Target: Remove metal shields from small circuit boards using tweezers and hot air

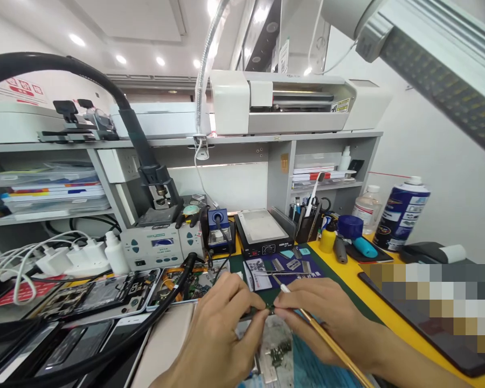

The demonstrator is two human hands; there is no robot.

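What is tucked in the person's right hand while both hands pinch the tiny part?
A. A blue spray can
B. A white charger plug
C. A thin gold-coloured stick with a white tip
C: the right hand holds a thin gold-coloured stick, its white tip pointing up past the fingers.

Yellow flat counter (355,272); dark green work mat (359,307); blue-and-white cylindrical spray can (402,213); thin golden-brown wooden stick (331,342); pale grey boxy soldering station (161,245).

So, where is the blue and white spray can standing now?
In the head view, the blue and white spray can stands upright at the far right of the yellow bench, beside a small clear plastic bottle and behind a white paper roll.
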